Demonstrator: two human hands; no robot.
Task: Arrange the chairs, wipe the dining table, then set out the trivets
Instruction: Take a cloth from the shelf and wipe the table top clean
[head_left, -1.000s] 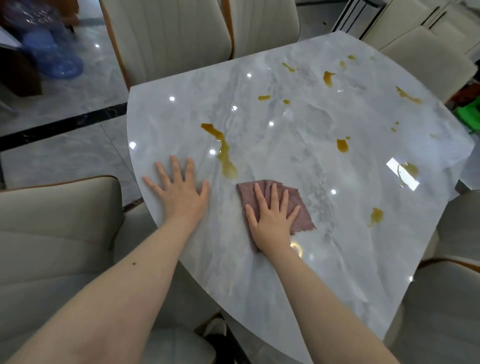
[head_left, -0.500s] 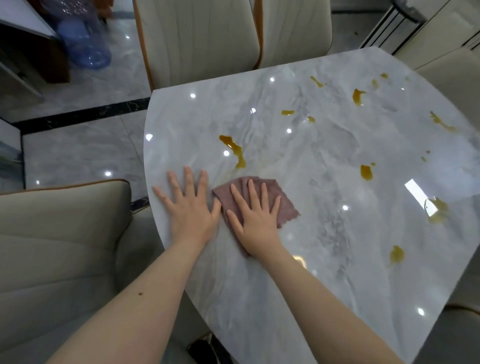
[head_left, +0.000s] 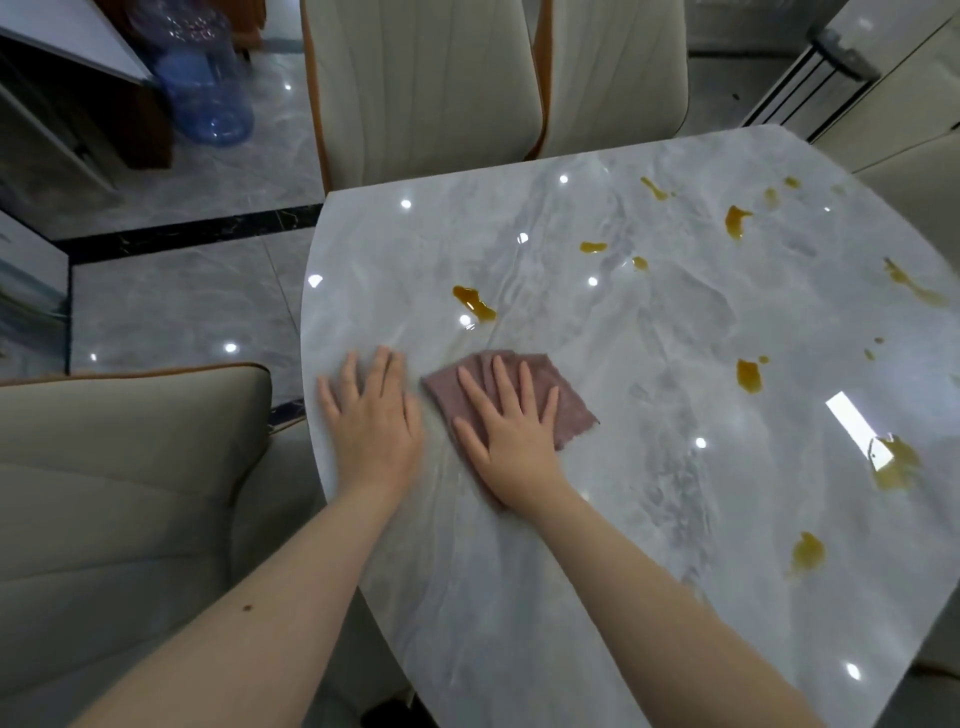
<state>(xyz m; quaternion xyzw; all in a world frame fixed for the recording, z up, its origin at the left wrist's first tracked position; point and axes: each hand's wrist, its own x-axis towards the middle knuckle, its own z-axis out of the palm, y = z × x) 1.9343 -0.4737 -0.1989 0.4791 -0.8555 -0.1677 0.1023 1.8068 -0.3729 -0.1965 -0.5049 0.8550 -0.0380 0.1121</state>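
A glossy grey marble dining table (head_left: 649, 545) carries several amber-brown spills; the nearest spill (head_left: 474, 303) lies just beyond the cloth. My right hand (head_left: 511, 434) presses flat, fingers spread, on a mauve cloth (head_left: 569, 402) near the table's left edge. My left hand (head_left: 371, 418) rests flat on the bare tabletop beside it, fingers straight. Cream upholstered chairs stand around the table: one at the near left (head_left: 130, 493) and two at the far side (head_left: 421, 88), (head_left: 618, 73).
A blue water jug (head_left: 205, 78) stands on the tiled floor at the far left beside dark furniture. More cream chairs (head_left: 914, 171) sit at the right. A black strip (head_left: 187, 231) crosses the grey floor tiles.
The right hand has slid the cloth leftward toward the left hand, wiping away the lower part of the long spill. The view has shifted left.
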